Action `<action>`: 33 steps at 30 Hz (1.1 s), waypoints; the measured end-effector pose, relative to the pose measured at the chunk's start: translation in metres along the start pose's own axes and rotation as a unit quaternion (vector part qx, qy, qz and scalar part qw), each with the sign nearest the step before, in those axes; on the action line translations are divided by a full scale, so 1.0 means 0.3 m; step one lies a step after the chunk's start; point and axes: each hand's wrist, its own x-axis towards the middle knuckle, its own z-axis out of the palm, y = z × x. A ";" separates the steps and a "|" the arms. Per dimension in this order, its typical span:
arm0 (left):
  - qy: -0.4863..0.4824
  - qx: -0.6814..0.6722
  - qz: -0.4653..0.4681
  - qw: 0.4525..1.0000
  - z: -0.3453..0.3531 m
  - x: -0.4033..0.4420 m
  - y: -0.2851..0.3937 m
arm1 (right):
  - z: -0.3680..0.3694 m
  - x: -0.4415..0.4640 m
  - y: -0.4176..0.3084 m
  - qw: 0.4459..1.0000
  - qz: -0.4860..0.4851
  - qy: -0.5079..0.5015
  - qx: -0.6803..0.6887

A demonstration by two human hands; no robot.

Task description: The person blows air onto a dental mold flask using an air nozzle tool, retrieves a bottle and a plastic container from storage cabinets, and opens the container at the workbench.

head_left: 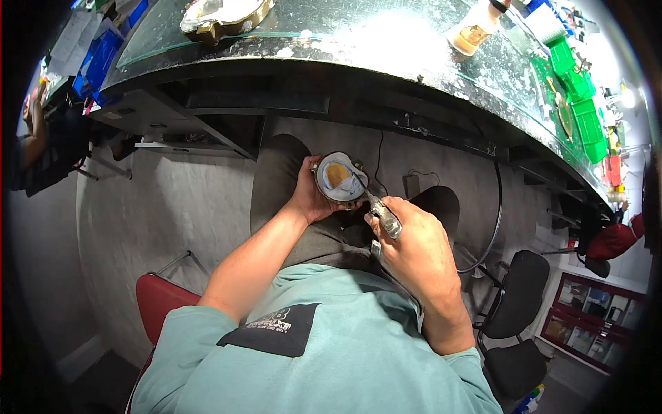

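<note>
My left hand (309,195) grips a round metal flask (319,181) from its left side and from below, above my lap. Inside the flask lies pale grey-white plaster (349,189) with a yellow-brown oval patch (337,175) in it. My right hand (418,241) is closed around a worn metallic hand tool (386,219) with a narrow tip. That tip reaches over the right part of the flask and seems to touch the plaster, though exact contact is hard to see. Some fingers of both hands are hidden beneath what they hold.
Ahead stands a dark workbench (276,67) marked with white residue. On it are a plaster-filled metal piece (226,19), a bottle of amber liquid (471,36) and green bins (588,124). A black hose (499,207) hangs at right, near a black chair (518,297). Another person's arm (36,131) shows far left.
</note>
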 end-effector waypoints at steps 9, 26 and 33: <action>0.008 -0.013 0.009 1.000 -0.004 0.001 -0.003 | -0.006 0.020 -0.003 1.000 0.018 -0.012 -0.009; 0.046 0.031 0.004 0.998 -0.009 0.005 -0.003 | 0.040 0.054 -0.026 0.999 0.008 0.009 0.034; 0.032 0.036 0.001 0.999 -0.023 0.004 0.005 | 0.034 0.062 -0.021 0.999 -0.006 -0.008 0.044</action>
